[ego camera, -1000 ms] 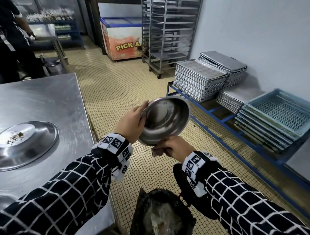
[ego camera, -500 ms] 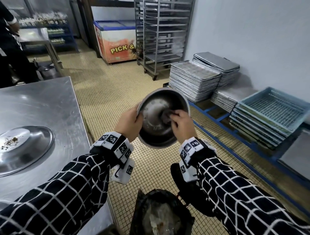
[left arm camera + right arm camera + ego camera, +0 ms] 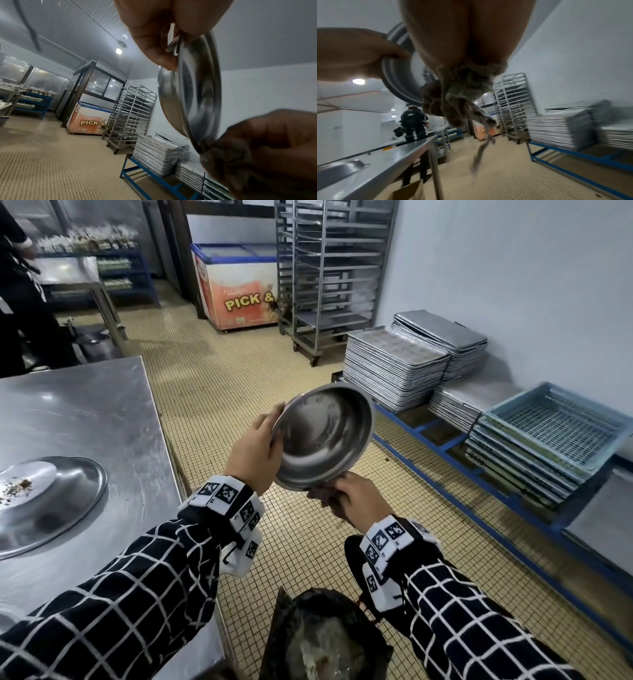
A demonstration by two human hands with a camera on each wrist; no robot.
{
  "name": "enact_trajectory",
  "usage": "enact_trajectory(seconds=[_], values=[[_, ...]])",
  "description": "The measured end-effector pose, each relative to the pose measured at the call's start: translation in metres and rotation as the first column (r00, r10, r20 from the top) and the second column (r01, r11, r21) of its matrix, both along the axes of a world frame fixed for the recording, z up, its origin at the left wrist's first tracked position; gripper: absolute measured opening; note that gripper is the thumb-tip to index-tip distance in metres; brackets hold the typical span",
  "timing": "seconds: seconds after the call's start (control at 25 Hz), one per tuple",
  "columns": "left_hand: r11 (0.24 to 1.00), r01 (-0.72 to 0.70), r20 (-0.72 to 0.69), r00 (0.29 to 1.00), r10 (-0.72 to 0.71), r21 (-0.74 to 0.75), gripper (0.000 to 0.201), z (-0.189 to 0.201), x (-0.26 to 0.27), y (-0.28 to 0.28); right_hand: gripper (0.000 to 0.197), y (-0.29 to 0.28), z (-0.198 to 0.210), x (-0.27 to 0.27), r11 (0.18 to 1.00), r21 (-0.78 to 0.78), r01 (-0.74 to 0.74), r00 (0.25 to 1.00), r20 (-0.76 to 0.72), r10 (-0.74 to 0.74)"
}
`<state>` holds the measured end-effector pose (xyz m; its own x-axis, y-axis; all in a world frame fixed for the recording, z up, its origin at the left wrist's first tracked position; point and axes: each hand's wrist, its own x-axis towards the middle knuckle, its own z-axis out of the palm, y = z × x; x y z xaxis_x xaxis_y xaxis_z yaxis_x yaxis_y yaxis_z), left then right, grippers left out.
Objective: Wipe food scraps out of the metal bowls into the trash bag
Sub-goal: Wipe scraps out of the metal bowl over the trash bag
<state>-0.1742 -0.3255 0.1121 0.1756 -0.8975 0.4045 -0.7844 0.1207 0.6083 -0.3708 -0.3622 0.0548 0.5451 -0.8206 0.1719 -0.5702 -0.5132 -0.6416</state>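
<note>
A round metal bowl (image 3: 325, 436) is held tilted on edge above the floor, its inside facing me. My left hand (image 3: 255, 451) grips its left rim, thumb inside, as the left wrist view shows on the bowl (image 3: 197, 86). My right hand (image 3: 356, 501) sits at the bowl's lower rim and clutches a crumpled grey-brown rag (image 3: 460, 94), also visible as the rag (image 3: 320, 494). The black trash bag (image 3: 325, 642) stands open on the floor straight below the hands. Another metal bowl (image 3: 51, 501) with a plate of scraps lies on the steel table.
The steel table (image 3: 89, 419) runs along my left. A low blue rack (image 3: 445, 446) with stacked baking trays (image 3: 394, 371) and plastic crates (image 3: 555, 433) lines the right wall. A wheeled tray trolley (image 3: 329, 275) and a chest freezer (image 3: 239, 289) stand behind. A person (image 3: 17, 302) works far left.
My right hand with the rag has swept from the middle of the bowl's inside down to its lower rim. The bowl has tipped slightly right; the left hand keeps its grip.
</note>
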Motion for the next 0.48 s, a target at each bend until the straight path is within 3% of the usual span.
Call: enact_trajectory(seconds=[0.08,0.16,0.2,0.24,0.28,0.36,0.48], values=[[0.999,-0.035,-0.04,0.999,0.036,0.013,0.049,-0.001,-0.001,0.0,0.023,0.006,-0.011,-0.007,0.967,0.0,0.255,0.958,0.135,-0.253],[0.998,-0.06,-0.08,0.995,0.06,0.003,0.041,-0.001,-0.004,0.0,0.021,0.015,-0.013,-0.001,0.894,0.053,0.444,0.836,0.335,-0.435],[0.997,-0.071,-0.104,0.992,0.07,-0.007,0.037,0.0,-0.008,0.001,0.024,0.02,-0.011,0.009,0.887,0.084,0.455,0.79,0.422,-0.445],[0.997,-0.078,-0.138,0.988,0.074,-0.025,0.032,0.001,-0.013,0.001,0.026,0.025,-0.007,0.02,0.908,0.054,0.415,0.796,0.461,-0.391],[0.996,-0.079,-0.17,0.983,0.07,-0.046,0.028,0.003,-0.018,0.002,0.03,0.03,-0.005,0.031,0.941,-0.045,0.336,0.854,0.436,-0.284],[0.994,-0.084,-0.181,0.981,0.07,-0.073,0.025,0.011,-0.024,0.003,0.042,0.039,-0.008,0.045,0.962,-0.259,0.091,0.969,0.245,-0.026],[0.996,-0.087,-0.161,0.984,0.082,-0.024,0.021,0.02,-0.015,0.006,0.053,0.025,-0.019,0.026,0.908,-0.411,-0.079,0.996,-0.066,0.057]])
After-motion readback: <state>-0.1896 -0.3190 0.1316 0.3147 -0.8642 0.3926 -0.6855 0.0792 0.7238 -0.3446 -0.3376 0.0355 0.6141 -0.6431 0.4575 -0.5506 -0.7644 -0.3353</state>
